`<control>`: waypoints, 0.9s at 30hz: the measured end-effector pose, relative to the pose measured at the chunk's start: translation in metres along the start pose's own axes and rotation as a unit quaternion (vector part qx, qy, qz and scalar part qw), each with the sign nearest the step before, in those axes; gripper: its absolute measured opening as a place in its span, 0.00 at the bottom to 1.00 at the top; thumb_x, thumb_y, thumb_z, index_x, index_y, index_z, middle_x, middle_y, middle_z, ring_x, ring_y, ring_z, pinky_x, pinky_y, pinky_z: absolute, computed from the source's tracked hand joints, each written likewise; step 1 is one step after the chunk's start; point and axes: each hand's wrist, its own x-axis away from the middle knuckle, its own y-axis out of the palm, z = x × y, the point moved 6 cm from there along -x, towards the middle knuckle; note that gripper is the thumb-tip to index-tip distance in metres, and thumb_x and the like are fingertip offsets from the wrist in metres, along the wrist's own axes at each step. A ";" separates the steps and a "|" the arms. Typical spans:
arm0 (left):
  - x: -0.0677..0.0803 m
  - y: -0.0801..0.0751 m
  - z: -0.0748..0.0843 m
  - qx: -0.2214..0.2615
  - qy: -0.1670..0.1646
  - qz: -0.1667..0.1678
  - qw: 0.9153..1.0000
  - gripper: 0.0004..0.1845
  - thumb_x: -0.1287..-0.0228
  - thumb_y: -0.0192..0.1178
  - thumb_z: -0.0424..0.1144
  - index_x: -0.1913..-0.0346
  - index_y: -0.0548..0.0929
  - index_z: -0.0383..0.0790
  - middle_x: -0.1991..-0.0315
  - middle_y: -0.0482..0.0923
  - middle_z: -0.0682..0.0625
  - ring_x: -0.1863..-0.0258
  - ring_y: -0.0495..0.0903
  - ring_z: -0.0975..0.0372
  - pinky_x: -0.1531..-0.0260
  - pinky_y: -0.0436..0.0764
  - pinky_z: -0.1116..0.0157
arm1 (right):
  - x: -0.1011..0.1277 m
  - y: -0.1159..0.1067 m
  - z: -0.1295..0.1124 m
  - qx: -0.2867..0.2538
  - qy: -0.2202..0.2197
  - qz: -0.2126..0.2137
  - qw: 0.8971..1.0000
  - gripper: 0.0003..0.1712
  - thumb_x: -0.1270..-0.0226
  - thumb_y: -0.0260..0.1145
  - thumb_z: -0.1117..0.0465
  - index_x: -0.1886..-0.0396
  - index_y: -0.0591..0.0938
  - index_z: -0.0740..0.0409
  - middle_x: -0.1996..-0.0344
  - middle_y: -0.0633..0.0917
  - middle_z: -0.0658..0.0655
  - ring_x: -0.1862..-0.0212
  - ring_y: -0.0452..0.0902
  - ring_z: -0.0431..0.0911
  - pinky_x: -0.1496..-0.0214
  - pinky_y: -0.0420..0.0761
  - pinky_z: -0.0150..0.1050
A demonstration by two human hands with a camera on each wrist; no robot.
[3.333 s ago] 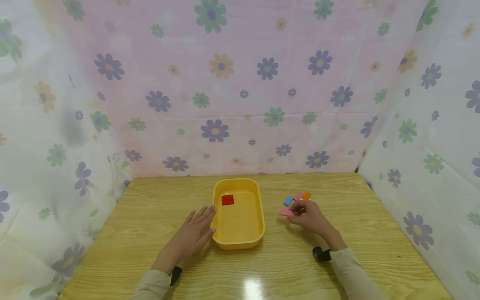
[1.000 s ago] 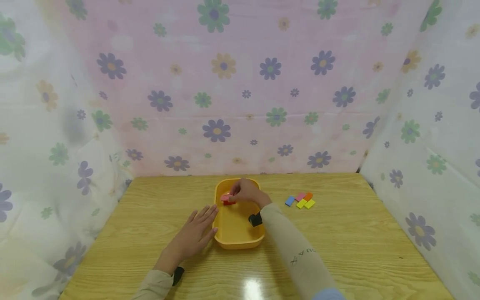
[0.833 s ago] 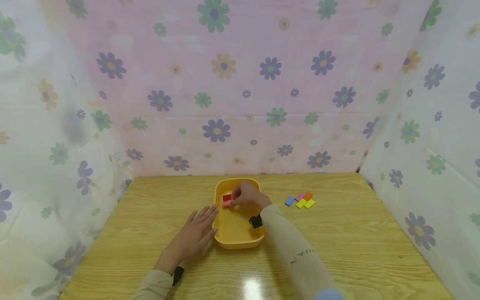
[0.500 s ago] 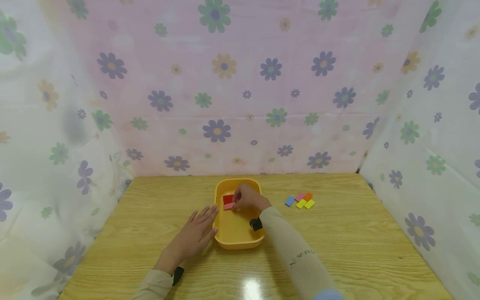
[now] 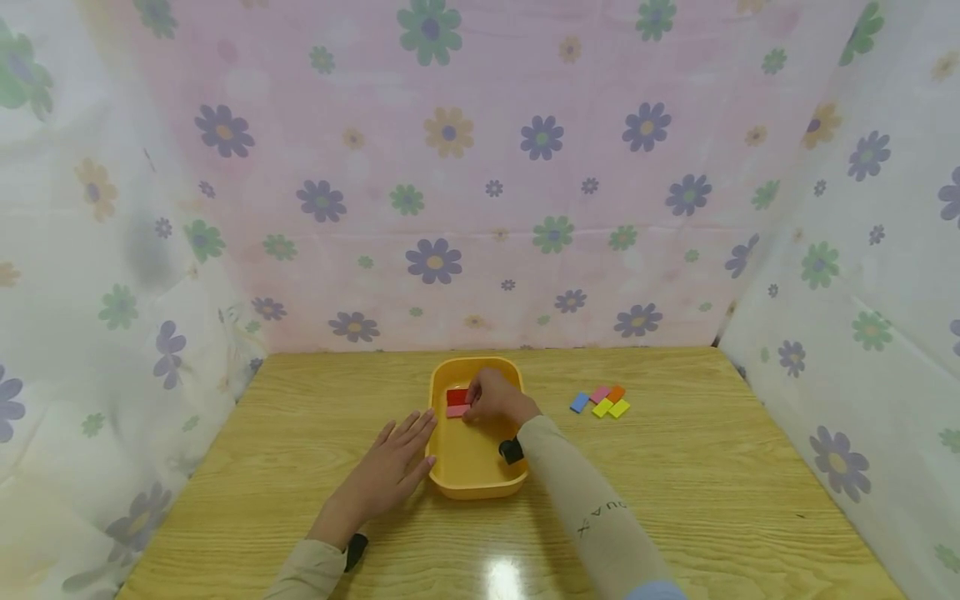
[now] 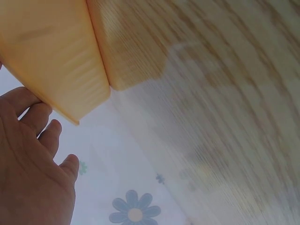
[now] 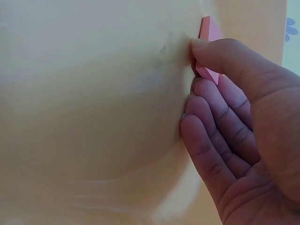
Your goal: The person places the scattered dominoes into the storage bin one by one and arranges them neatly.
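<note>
In the head view my right hand (image 5: 495,395) reaches inside the yellow plastic bin (image 5: 480,488). Its thumb and fingers pinch a thin pink rectangular block (image 5: 457,412), which lies along the near side of a red block (image 5: 457,397) by the bin's left wall. The right wrist view shows the thumb on one face of the pink block (image 7: 212,35), low against the bin floor, the other fingers curled beneath. My left hand (image 5: 386,463) lies with fingers straight against the bin's left rim; the left wrist view has those fingertips touching the rim's outside.
Right of the bin on the wooden table (image 5: 675,483) lies a loose group: a blue block (image 5: 580,402), another pink block (image 5: 600,394), an orange block (image 5: 616,394) and two yellow blocks (image 5: 603,407). Floral cloth (image 5: 480,250) walls the back and both sides.
My right hand has carried the pink block from the table into the bin, then lowered it from over the red block to its near side. The left hand stays at the rim.
</note>
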 end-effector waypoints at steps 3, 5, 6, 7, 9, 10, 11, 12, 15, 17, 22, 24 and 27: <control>0.000 0.000 0.001 0.001 0.001 0.000 1.000 0.34 0.20 0.50 0.50 0.20 0.58 0.38 0.19 0.54 0.49 0.19 0.51 0.51 0.22 0.49 0.41 | -0.001 0.000 0.002 -0.001 0.004 0.002 1.000 0.09 0.46 0.81 0.63 0.72 0.87 0.58 0.76 0.85 0.49 0.72 0.75 0.41 0.68 0.80 0.30; 0.000 0.000 0.001 0.001 0.002 0.001 1.000 0.34 0.20 0.50 0.50 0.20 0.58 0.38 0.19 0.54 0.49 0.19 0.51 0.51 0.22 0.49 0.41 | -0.002 0.001 0.003 -0.001 0.007 0.003 1.000 0.09 0.46 0.82 0.62 0.72 0.87 0.57 0.76 0.85 0.49 0.72 0.76 0.41 0.68 0.80 0.30; 0.000 0.000 0.001 0.000 0.002 0.001 1.000 0.34 0.20 0.50 0.50 0.20 0.58 0.38 0.19 0.54 0.49 0.19 0.51 0.50 0.22 0.49 0.41 | -0.001 0.001 0.003 -0.001 0.005 0.004 1.000 0.09 0.46 0.82 0.62 0.72 0.87 0.57 0.76 0.85 0.49 0.72 0.76 0.41 0.68 0.80 0.30; 0.000 0.000 0.001 0.000 0.002 0.000 1.000 0.34 0.20 0.50 0.51 0.20 0.58 0.38 0.19 0.54 0.49 0.19 0.51 0.50 0.22 0.49 0.41 | -0.001 0.000 0.003 -0.001 0.005 0.004 1.000 0.09 0.46 0.82 0.62 0.73 0.87 0.56 0.76 0.85 0.49 0.72 0.76 0.41 0.67 0.80 0.30; 0.000 0.000 0.001 -0.001 0.001 0.000 1.000 0.34 0.20 0.49 0.51 0.20 0.58 0.38 0.19 0.54 0.49 0.19 0.52 0.50 0.22 0.49 0.41 | 0.000 0.000 0.003 -0.002 0.005 0.004 1.000 0.08 0.45 0.82 0.62 0.74 0.88 0.56 0.76 0.85 0.49 0.72 0.76 0.41 0.67 0.80 0.30; 0.000 0.000 0.001 -0.002 0.002 0.001 1.000 0.34 0.20 0.49 0.51 0.20 0.58 0.38 0.19 0.54 0.49 0.19 0.52 0.50 0.22 0.49 0.41 | 0.000 0.000 0.003 -0.003 0.004 0.004 1.000 0.08 0.45 0.82 0.62 0.74 0.88 0.56 0.77 0.85 0.49 0.72 0.76 0.41 0.67 0.80 0.30; 0.000 -0.001 0.002 -0.002 0.002 0.002 1.000 0.34 0.20 0.50 0.50 0.20 0.58 0.38 0.19 0.54 0.49 0.19 0.52 0.50 0.22 0.49 0.41 | 0.001 0.000 0.003 -0.003 0.002 0.004 1.000 0.08 0.45 0.81 0.62 0.74 0.88 0.56 0.77 0.85 0.49 0.72 0.77 0.41 0.67 0.80 0.30; 0.000 -0.001 0.002 -0.002 0.002 0.001 1.000 0.34 0.20 0.50 0.51 0.20 0.58 0.38 0.19 0.54 0.49 0.19 0.52 0.50 0.22 0.49 0.41 | 0.002 -0.001 0.002 -0.004 0.000 0.004 1.000 0.08 0.45 0.81 0.62 0.75 0.88 0.56 0.77 0.85 0.49 0.72 0.77 0.41 0.67 0.81 0.31; 0.000 -0.002 0.003 0.000 0.003 0.002 1.000 0.34 0.20 0.50 0.50 0.20 0.58 0.38 0.19 0.54 0.48 0.19 0.52 0.49 0.22 0.49 0.41 | 0.003 -0.001 0.002 -0.003 0.003 0.002 1.000 0.08 0.44 0.81 0.62 0.75 0.88 0.55 0.77 0.85 0.49 0.72 0.77 0.41 0.67 0.80 0.31; 0.000 -0.002 0.003 0.002 0.004 0.003 1.000 0.34 0.20 0.50 0.50 0.20 0.58 0.38 0.19 0.54 0.48 0.19 0.52 0.49 0.22 0.49 0.41 | 0.004 -0.001 0.003 -0.001 0.008 0.000 1.000 0.08 0.44 0.81 0.62 0.75 0.87 0.55 0.77 0.85 0.49 0.72 0.77 0.41 0.67 0.80 0.31; 0.000 -0.002 0.004 0.004 0.006 0.004 1.000 0.34 0.20 0.50 0.50 0.20 0.59 0.38 0.19 0.54 0.48 0.19 0.52 0.49 0.23 0.49 0.41 | 0.005 -0.001 0.003 0.002 0.020 -0.005 1.000 0.09 0.42 0.80 0.60 0.76 0.86 0.55 0.76 0.85 0.49 0.72 0.76 0.42 0.68 0.79 0.31; 0.000 -0.003 0.004 0.004 0.007 0.004 1.000 0.34 0.20 0.50 0.50 0.20 0.59 0.38 0.19 0.54 0.48 0.19 0.52 0.49 0.23 0.49 0.41 | 0.006 -0.002 0.003 0.002 0.022 -0.005 1.000 0.10 0.42 0.80 0.60 0.76 0.86 0.55 0.76 0.84 0.49 0.72 0.75 0.42 0.69 0.78 0.31; -0.001 -0.002 0.004 0.002 0.009 0.004 1.000 0.34 0.20 0.50 0.50 0.20 0.58 0.37 0.19 0.54 0.48 0.20 0.52 0.49 0.23 0.49 0.40 | 0.006 -0.002 0.002 0.004 0.022 -0.004 1.000 0.10 0.42 0.80 0.60 0.76 0.86 0.55 0.76 0.84 0.50 0.72 0.75 0.42 0.69 0.78 0.31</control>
